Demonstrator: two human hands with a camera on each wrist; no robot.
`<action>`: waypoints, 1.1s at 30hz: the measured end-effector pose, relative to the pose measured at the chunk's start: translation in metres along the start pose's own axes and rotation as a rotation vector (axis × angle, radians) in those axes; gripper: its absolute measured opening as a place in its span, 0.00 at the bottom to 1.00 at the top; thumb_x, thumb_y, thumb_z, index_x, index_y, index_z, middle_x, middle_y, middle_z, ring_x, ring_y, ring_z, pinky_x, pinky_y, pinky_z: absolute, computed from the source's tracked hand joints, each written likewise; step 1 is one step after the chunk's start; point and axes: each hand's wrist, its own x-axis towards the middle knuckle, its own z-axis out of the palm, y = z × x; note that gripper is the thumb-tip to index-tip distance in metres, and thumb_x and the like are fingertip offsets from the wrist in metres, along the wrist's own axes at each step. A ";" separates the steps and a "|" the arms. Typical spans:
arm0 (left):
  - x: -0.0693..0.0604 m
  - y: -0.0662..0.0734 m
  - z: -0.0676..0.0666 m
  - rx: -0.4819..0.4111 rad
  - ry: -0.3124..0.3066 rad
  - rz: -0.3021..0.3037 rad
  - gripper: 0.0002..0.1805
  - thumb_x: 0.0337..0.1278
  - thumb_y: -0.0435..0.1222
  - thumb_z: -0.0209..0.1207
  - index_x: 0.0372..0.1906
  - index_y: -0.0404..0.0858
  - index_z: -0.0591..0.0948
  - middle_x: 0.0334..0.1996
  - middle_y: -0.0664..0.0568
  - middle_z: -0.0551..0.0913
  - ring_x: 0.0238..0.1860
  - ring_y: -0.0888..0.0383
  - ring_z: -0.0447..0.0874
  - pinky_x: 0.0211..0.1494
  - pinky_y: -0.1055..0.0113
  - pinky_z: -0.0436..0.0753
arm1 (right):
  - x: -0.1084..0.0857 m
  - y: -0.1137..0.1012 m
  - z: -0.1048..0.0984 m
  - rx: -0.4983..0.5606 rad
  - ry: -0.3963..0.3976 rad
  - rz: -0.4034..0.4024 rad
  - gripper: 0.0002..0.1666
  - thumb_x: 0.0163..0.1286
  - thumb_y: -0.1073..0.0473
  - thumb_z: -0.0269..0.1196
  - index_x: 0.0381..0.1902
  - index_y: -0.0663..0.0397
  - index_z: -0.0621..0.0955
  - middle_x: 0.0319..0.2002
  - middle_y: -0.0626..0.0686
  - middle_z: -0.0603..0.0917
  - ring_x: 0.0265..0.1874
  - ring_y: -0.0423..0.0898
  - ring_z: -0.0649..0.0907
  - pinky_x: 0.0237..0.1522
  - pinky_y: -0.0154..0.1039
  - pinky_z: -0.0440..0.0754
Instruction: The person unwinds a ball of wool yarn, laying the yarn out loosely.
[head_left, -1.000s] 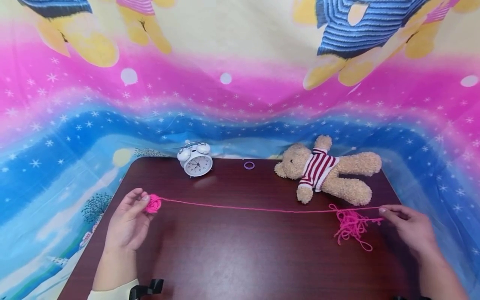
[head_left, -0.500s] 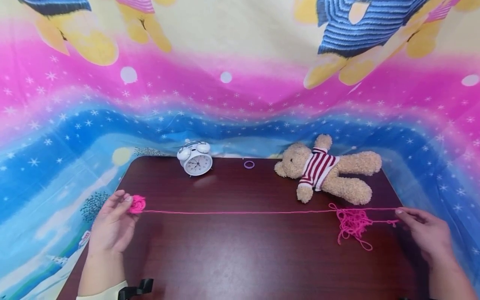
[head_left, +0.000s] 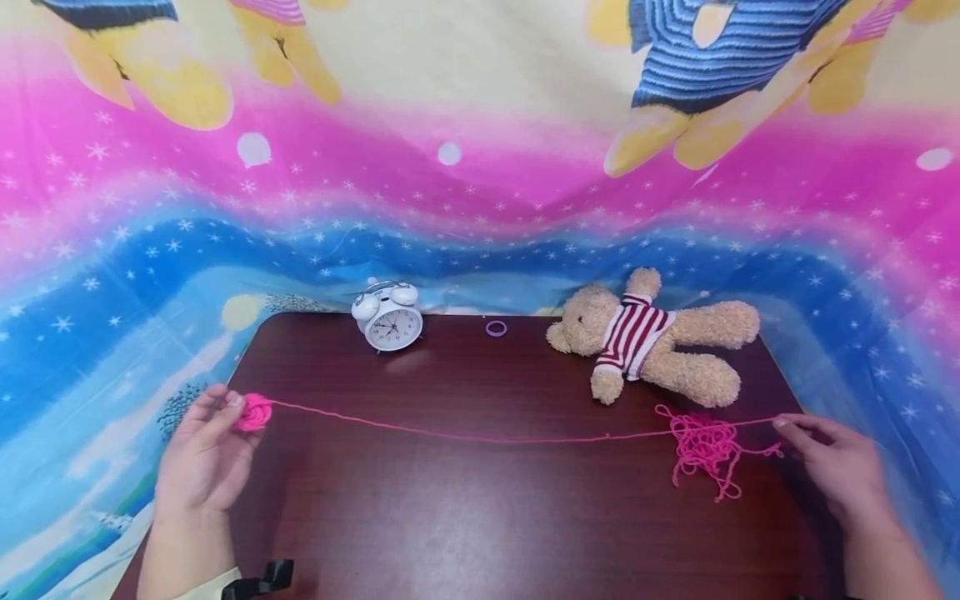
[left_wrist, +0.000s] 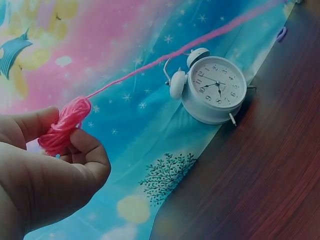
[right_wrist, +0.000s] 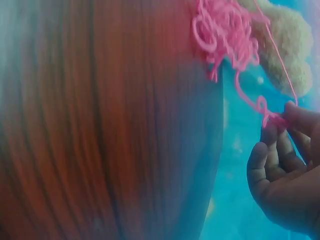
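Through the head camera I have both hands out over the dark wood-grain table [head_left: 487, 517], held well apart. The left hand [head_left: 204, 467] pinches a small wound bundle of bright pink yarn [head_left: 257, 412] between thumb and fingers; the left wrist view shows the wraps clearly, with the fingers curled against them. From that bundle a single yarn strand [head_left: 480, 439] crosses to the right hand [head_left: 836, 467], dipping a little midway — so I read it as slightly slack.

The right hand has the strand pinched between thumb and fingertips. Just beside that grip, a loose pink yarn tangle [head_left: 705, 450] lies near the right side of the table, and the strand passes over it. My right wrist view, rather blurred, shows a short length running from the tangle to a small looped clump [right_wrist: 270, 117] at the fingertips; I cannot tell whether they grip that clump too.

Along the far edge I see a white twin-bell alarm clock [head_left: 393, 327] standing upright, a small purple ring [head_left: 497, 328], and a tan teddy bear [head_left: 693, 379] in a red-and-white striped sweater [head_left: 636, 337], lying with its legs near the tangle — behind them hangs a printed fabric backdrop [head_left: 450, 204].
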 end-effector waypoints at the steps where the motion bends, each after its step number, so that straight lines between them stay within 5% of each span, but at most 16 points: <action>1: 0.000 -0.001 0.001 -0.001 -0.004 -0.003 0.20 0.76 0.18 0.39 0.47 0.32 0.82 0.39 0.44 0.80 0.43 0.48 0.87 0.49 0.59 0.87 | -0.001 -0.003 0.003 -0.054 -0.004 -0.024 0.15 0.70 0.42 0.70 0.46 0.43 0.91 0.31 0.27 0.84 0.29 0.28 0.82 0.31 0.26 0.79; 6: 0.001 -0.007 0.005 0.018 -0.016 -0.011 0.20 0.77 0.18 0.39 0.48 0.33 0.82 0.40 0.46 0.81 0.43 0.50 0.87 0.49 0.60 0.86 | -0.008 -0.019 0.019 -0.226 -0.083 -0.109 0.29 0.71 0.37 0.67 0.55 0.54 0.88 0.38 0.35 0.86 0.36 0.28 0.80 0.37 0.25 0.71; 10: 0.002 -0.012 0.012 0.034 -0.029 -0.010 0.19 0.77 0.19 0.40 0.49 0.34 0.81 0.40 0.46 0.81 0.43 0.50 0.87 0.48 0.61 0.86 | -0.011 -0.029 0.033 -0.332 -0.141 -0.188 0.28 0.73 0.38 0.66 0.55 0.54 0.88 0.48 0.59 0.90 0.48 0.54 0.87 0.42 0.37 0.77; 13: 0.003 -0.015 0.016 0.039 -0.030 -0.016 0.18 0.77 0.19 0.41 0.49 0.34 0.81 0.40 0.46 0.81 0.42 0.51 0.87 0.48 0.62 0.86 | -0.014 -0.035 0.043 -0.406 -0.146 -0.263 0.23 0.74 0.41 0.66 0.53 0.51 0.89 0.51 0.62 0.88 0.47 0.58 0.84 0.39 0.41 0.75; 19: 0.006 -0.023 0.021 0.060 -0.015 -0.027 0.17 0.77 0.19 0.41 0.49 0.35 0.80 0.39 0.47 0.80 0.41 0.52 0.86 0.47 0.63 0.86 | -0.017 -0.045 0.056 -0.413 -0.179 -0.299 0.21 0.74 0.44 0.67 0.55 0.52 0.88 0.33 0.49 0.88 0.27 0.43 0.78 0.30 0.38 0.71; 26: 0.008 -0.031 0.027 0.110 0.004 -0.037 0.17 0.77 0.19 0.43 0.49 0.37 0.80 0.40 0.49 0.81 0.41 0.54 0.86 0.46 0.65 0.86 | -0.021 -0.054 0.065 -0.342 -0.205 -0.347 0.19 0.73 0.54 0.68 0.57 0.56 0.85 0.48 0.57 0.90 0.33 0.36 0.84 0.25 0.35 0.77; 30: 0.009 -0.035 0.032 0.136 0.009 -0.039 0.17 0.76 0.20 0.43 0.49 0.38 0.80 0.39 0.49 0.80 0.41 0.55 0.87 0.46 0.65 0.86 | -0.025 -0.061 0.066 -0.333 -0.191 -0.373 0.18 0.73 0.58 0.68 0.59 0.55 0.84 0.48 0.57 0.90 0.26 0.36 0.81 0.19 0.36 0.73; 33: 0.010 -0.038 0.035 0.138 0.005 -0.044 0.17 0.76 0.20 0.44 0.49 0.38 0.80 0.39 0.50 0.80 0.40 0.55 0.86 0.46 0.65 0.86 | -0.029 -0.068 0.068 -0.321 -0.189 -0.386 0.18 0.72 0.60 0.68 0.59 0.56 0.84 0.48 0.57 0.90 0.30 0.36 0.84 0.21 0.35 0.75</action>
